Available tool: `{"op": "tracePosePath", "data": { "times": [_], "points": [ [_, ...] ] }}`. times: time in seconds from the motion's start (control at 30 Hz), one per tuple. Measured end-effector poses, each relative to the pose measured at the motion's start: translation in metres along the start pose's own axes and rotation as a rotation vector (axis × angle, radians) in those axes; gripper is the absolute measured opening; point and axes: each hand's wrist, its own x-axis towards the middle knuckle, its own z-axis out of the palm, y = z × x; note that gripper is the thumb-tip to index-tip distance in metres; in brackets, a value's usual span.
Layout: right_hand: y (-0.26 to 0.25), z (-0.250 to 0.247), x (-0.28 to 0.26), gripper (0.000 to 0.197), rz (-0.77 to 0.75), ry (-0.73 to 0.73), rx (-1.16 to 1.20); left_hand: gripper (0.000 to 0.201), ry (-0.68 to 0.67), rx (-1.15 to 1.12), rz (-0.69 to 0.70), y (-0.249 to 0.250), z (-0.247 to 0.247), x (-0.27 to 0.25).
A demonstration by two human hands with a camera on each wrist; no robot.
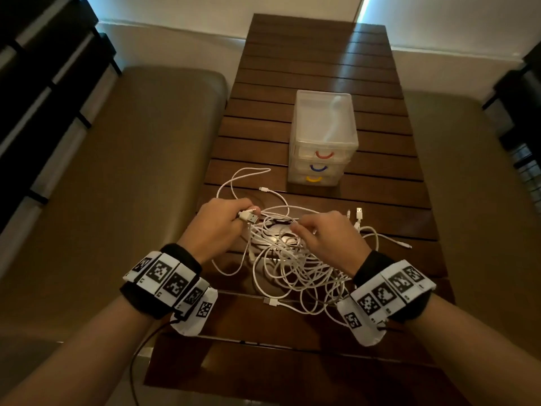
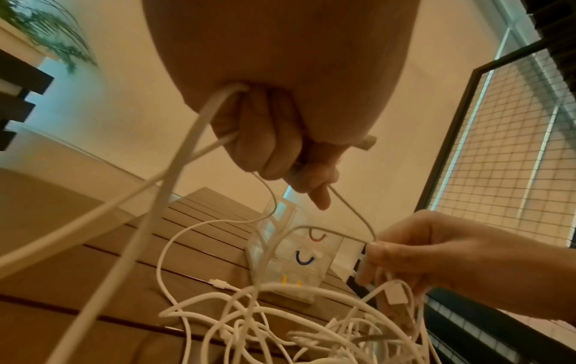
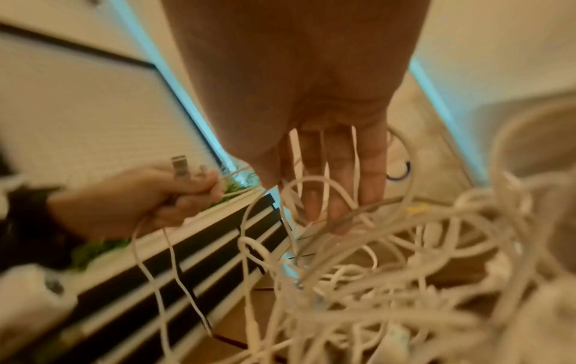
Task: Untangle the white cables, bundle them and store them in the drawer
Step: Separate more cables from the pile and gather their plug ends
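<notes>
A tangle of white cables [image 1: 292, 265] lies on the dark slatted table [image 1: 316, 60] between my hands. My left hand [image 1: 240, 215] grips a cable end, and its USB plug [image 1: 251, 217] sticks out past the thumb. In the left wrist view the fingers of that left hand [image 2: 274, 152] curl round several strands beside the plug [image 2: 367, 142]. My right hand [image 1: 304, 230] reaches down into the heap; its fingertips [image 2: 375, 247] pinch a thin cable that runs up to the left hand. Behind the heap stands a clear drawer unit [image 1: 323, 133], all drawers closed.
The drawers have a red handle [image 1: 324, 155], a blue handle [image 1: 318, 168] and a yellow handle [image 1: 313, 179]. Loose plugs [image 1: 359, 213] lie right of the heap. Padded benches [image 1: 131, 171] flank the table. A black wire [image 1: 140, 347] hangs from my left wristband.
</notes>
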Motion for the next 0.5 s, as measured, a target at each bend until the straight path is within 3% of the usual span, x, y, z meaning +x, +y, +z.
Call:
{"op": "tracePosePath", "data": {
  "times": [0.07,0.17,0.27,0.43,0.5],
  "points": [
    [-0.001,0.001,0.005,0.033,-0.041,0.045,-0.145,0.02,0.052,0.025,-0.048,-0.006,-0.009,-0.003],
    [-0.003,0.011,0.011,0.041,0.0,-0.033,-0.153,0.022,0.178,0.092,-0.111,-0.015,-0.024,-0.008],
    [-0.008,0.016,0.015,0.04,-0.016,-0.012,-0.141,0.022,0.226,0.113,-0.141,-0.022,-0.033,-0.012],
    [-0.009,0.017,0.01,0.023,-0.064,0.015,0.038,0.021,0.282,-0.02,-0.137,-0.017,-0.024,-0.017],
    [-0.009,0.016,0.005,0.016,-0.095,0.037,0.093,0.023,0.236,-0.024,-0.13,-0.009,-0.018,-0.017]
  ]
}}
